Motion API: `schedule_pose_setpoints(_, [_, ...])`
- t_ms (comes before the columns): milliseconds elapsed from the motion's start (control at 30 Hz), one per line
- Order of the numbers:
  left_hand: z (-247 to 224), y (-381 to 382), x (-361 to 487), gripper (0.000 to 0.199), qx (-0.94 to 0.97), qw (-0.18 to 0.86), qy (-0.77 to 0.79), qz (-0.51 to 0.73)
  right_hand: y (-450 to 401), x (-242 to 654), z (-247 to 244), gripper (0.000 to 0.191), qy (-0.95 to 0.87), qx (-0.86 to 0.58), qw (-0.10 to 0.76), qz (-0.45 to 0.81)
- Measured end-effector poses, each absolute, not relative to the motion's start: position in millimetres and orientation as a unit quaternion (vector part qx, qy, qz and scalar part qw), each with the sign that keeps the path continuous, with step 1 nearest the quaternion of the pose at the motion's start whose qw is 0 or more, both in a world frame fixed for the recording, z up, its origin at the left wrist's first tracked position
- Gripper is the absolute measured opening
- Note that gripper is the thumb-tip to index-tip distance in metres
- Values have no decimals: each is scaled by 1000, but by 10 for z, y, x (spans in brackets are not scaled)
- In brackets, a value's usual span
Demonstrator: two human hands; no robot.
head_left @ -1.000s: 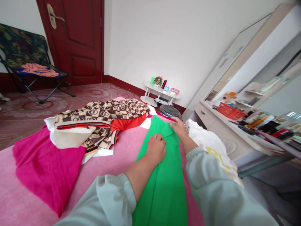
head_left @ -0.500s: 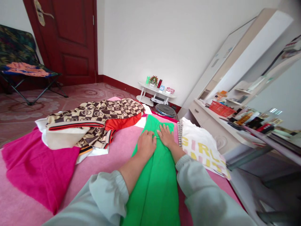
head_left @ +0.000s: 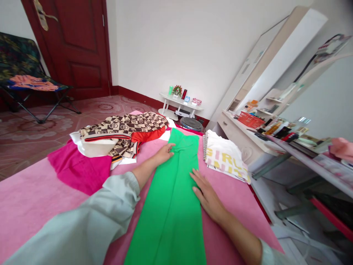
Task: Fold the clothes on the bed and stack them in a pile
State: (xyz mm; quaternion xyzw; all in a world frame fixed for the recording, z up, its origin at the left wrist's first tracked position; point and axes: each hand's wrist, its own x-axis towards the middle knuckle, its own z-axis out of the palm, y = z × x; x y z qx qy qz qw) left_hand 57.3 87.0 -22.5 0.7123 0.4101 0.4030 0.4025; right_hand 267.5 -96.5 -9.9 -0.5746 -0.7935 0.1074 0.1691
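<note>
A long green garment (head_left: 173, 198) lies lengthwise in front of me, with a crease down its middle and small wrinkles near its far end. My left hand (head_left: 164, 154) rests at its left edge near those wrinkles, fingertips on the cloth and fingers slightly bent and apart. My right hand (head_left: 211, 200) is open along the right edge, lower down, its fingers stretched out and fingertips at the fabric's border. Whether the left fingertips press or only touch the cloth is hard to see. The near end of the garment runs out of view.
The pink bedcover (head_left: 234, 217) lies under everything. To the left are a brown checked garment (head_left: 118, 127) and a magenta cloth (head_left: 82, 169). A folded white shirt (head_left: 226, 156) with lettering lies right. Beyond stand a dressing table (head_left: 242, 136), a low shelf (head_left: 180, 101) and a folding chair (head_left: 33, 81).
My right hand has moved off the far middle of the green garment, back toward me to its right edge. My left hand has shifted outward to the left edge. The view has turned slightly right.
</note>
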Motion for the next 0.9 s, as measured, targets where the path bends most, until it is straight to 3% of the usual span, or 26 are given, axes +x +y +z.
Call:
schedule_pose_setpoints(133, [-217, 546, 1, 50, 776, 430, 321, 331, -1551, 2795, -45, 45, -828, -525, 160, 119])
schedule_pose_setpoints(267, [-83, 82, -539, 36, 860, 405, 230, 208, -1907, 2825, 34, 46, -874, -452, 146, 106])
schedule_pose_setpoints(400, [146, -372, -770, 36, 902, 370, 185, 122, -2033, 2708, 145, 44, -916, -367, 136, 88])
schedule_pose_setpoints(600, [188, -775, -745, 11, 935, 301, 119, 147, -2077, 2534, 174, 38, -922, -334, 163, 112])
schedule_pose_setpoints(767, [320, -979, -712, 18, 914, 344, 113, 181, -2149, 2470, 230, 30, -871, -389, 246, 171])
schedule_pose_setpoints(900, [534, -1297, -786, 18, 890, 417, 132, 128, -2365, 2411, 402, 27, -850, -413, 219, 244])
